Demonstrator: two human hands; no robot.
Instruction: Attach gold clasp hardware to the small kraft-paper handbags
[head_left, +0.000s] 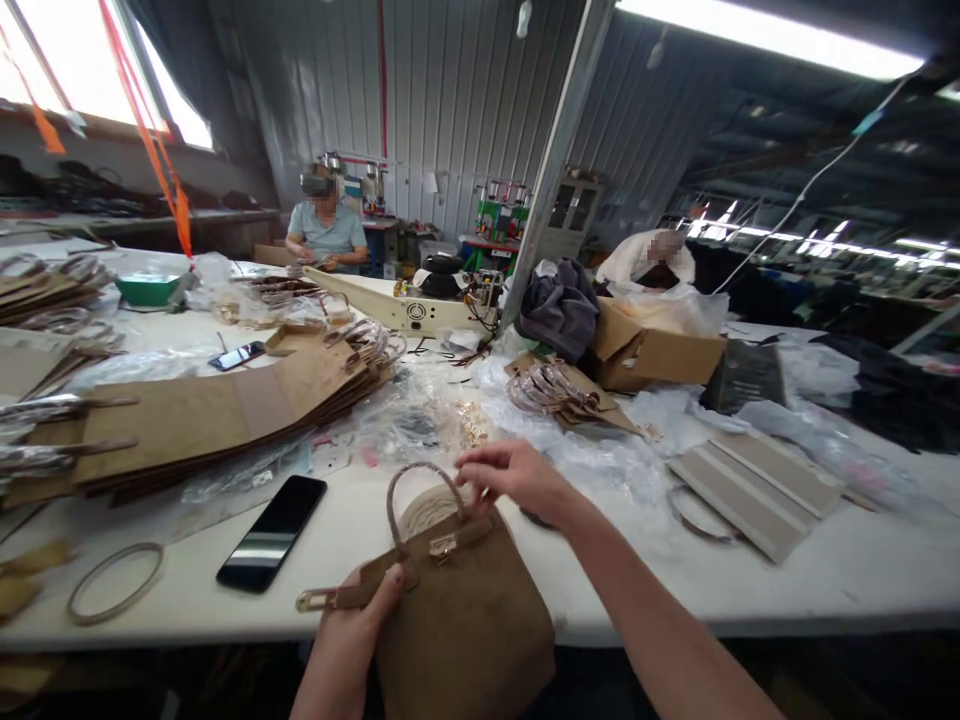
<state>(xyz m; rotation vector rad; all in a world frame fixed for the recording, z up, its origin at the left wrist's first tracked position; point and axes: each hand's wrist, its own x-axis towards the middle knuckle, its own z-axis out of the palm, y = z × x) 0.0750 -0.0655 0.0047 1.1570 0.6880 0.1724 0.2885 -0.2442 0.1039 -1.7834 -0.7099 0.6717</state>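
Observation:
A tan suede handbag (465, 620) with a loop handle and a gold clasp stands at the near edge of the white table (787, 590). My left hand (360, 625) grips its strap end on the left, thumb over the strap. My right hand (510, 475) hovers over the bag's top by the handle, fingers curled together in a pinch; what they hold, if anything, is too small to make out.
A black phone (271, 532) lies left of the bag, a loose handle ring (112, 582) further left. Stacks of tan bag panels (225, 410), plastic wrap, grey boards (754, 485) and a cardboard box (652, 355) crowd the table. Two people sit at the far side.

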